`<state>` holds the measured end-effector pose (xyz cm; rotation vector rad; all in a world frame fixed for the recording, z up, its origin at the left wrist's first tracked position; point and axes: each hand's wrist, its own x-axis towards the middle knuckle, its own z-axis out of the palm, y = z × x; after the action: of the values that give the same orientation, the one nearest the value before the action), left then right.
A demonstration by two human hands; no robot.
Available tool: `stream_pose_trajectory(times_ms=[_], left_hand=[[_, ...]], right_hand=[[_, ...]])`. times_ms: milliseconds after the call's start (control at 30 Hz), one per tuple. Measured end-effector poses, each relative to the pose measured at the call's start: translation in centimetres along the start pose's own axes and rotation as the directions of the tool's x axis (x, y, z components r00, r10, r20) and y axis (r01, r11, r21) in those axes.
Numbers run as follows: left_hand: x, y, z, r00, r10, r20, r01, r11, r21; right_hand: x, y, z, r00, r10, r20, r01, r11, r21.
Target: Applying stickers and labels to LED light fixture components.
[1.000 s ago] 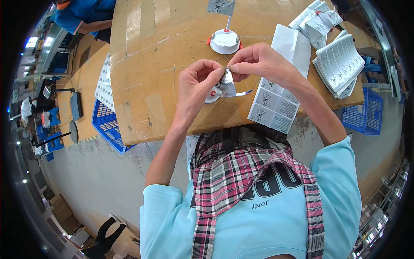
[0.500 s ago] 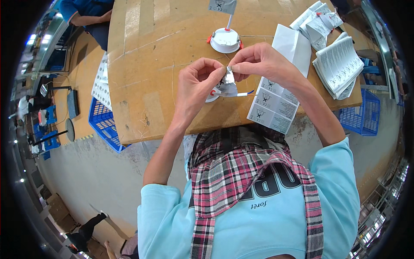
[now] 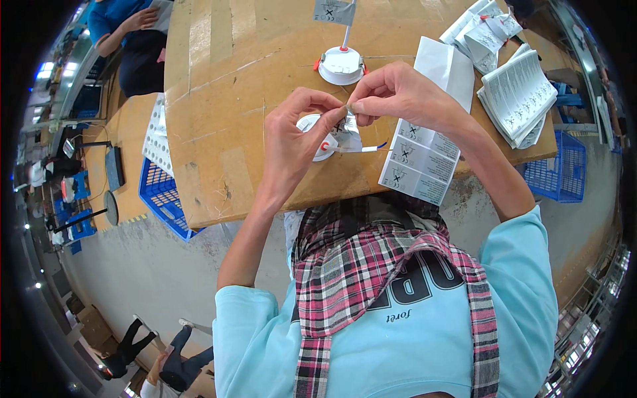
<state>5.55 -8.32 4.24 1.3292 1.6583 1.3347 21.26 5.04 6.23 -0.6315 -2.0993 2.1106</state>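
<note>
My left hand [image 3: 295, 136] and my right hand [image 3: 406, 98] meet over the tabletop, thumb and forefinger pinched on each. Between the fingertips is the top of a small silver-grey printed label [image 3: 348, 138], which hangs down toward me. Partly behind my left fingers lies a round white light fitting [image 3: 308, 122] with a red part. Its white cable [image 3: 361, 149] runs to the right below the label and ends in a blue wire. Whether the label touches the cable is hard to see. Farther off stands a second white light fitting [image 3: 342, 66] with red clips, its cable upright and bearing a similar label [image 3: 334, 11].
A sheet of labels [image 3: 419, 162] lies right of my hands, over the table's near edge. Folded printed leaflets [image 3: 517, 99] are stacked at the right. Blue crates [image 3: 166, 199] stand beside the table at both sides. Another person [image 3: 126, 46] is at the far left.
Both hands stay pinched together at nearly the same spot; more of the near light fitting shows beside my left hand. The person at the far left now holds a paper.
</note>
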Motion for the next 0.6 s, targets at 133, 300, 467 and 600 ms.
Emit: stream_pose_trajectory(times_ms=[133, 300, 467, 600], left_hand=[[0.6, 1.3, -0.2, 0.994, 0.108, -0.011, -0.107, 0.990, 0.097], [1.0, 1.8, -1.3, 0.988, 0.120, 0.097, -0.136, 0.973, 0.184], [1.0, 2.1, -1.4, 0.971, 0.181, 0.155, -0.216, 0.943, 0.252], [0.9, 1.8, -1.3, 0.952, 0.231, 0.199, -0.287, 0.900, 0.327]], right_hand=[[0.0, -0.7, 0.2, 0.999, -0.048, -0.004, 0.047, 0.992, -0.119], [-0.3, -2.1, 0.8, 0.998, -0.057, -0.033, 0.047, 0.968, -0.248], [-0.6, -1.8, 1.3, 0.988, -0.120, -0.095, 0.080, 0.936, -0.343], [-0.8, -1.8, 1.5, 0.988, -0.118, -0.102, 0.076, 0.934, -0.349]])
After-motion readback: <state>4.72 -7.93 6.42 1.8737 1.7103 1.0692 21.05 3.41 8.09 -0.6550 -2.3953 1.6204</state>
